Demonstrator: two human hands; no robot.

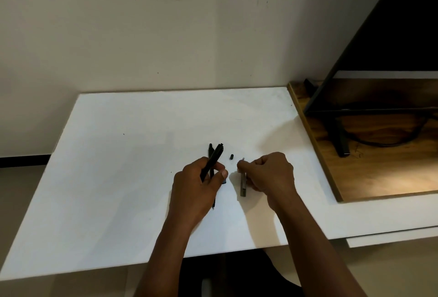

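My left hand (196,185) grips a black pen barrel (214,158) that slants up and away from the fingers. A second black pen (210,152) lies on the white table (118,166) just behind it, its tip showing below my hand. My right hand (267,171) pinches a thin grey refill (243,184) that points down toward the table. A small black cap piece (231,156) rests on the table between the two hands.
A wooden board (355,178) lies on the table's right side and carries a dark monitor (391,36) with a black stand foot (342,147) and a cable. A bare wall rises behind the table.
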